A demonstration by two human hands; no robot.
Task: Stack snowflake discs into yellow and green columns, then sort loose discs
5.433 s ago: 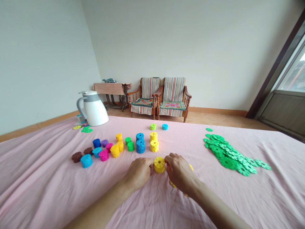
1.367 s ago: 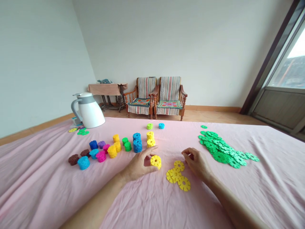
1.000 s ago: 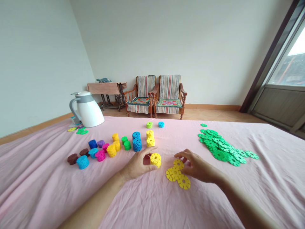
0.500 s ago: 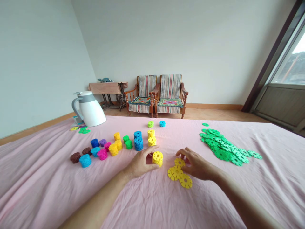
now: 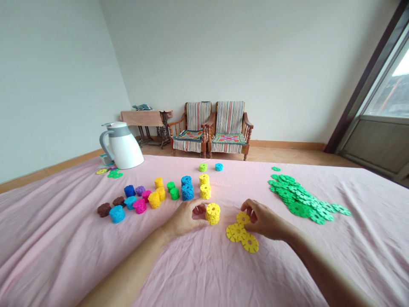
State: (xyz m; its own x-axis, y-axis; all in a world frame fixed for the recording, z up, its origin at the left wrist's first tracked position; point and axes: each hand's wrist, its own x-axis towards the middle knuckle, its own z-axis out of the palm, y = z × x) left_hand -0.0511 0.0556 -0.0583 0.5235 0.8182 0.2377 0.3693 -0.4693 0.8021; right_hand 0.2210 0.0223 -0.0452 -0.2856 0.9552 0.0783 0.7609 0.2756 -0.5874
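Left hand (image 5: 184, 218) spread in a C around a short stack of notched yellow plastic discs (image 5: 212, 214); right of that grip, at least 4 loose flat yellow discs (image 5: 242, 234) lie beside the right hand (image 5: 263, 221), its pinch unclear. Gathering appears underway; lifting 1 calls for a firm rim pinch.

Worktop (image 5: 191, 273) under creased pink cloth (image 5: 57, 243). Far left: white-and-grey jug (image 5: 128, 149), a few green discs (image 5: 115, 174) and a yellow disc (image 5: 101, 171) near its base. Left to centre: coloured stacks, brown stack (image 5: 104, 209) through blue stack (image 5: 187, 192) to tall yellow stacks (image 5: 205, 191). Lime stack (image 5: 203, 167) behind. Nearer: single yellow stack (image 5: 212, 214), upright; loose yellow discs (image 5: 251, 243) overlapping beside it. Right: green heap (image 5: 298, 202).
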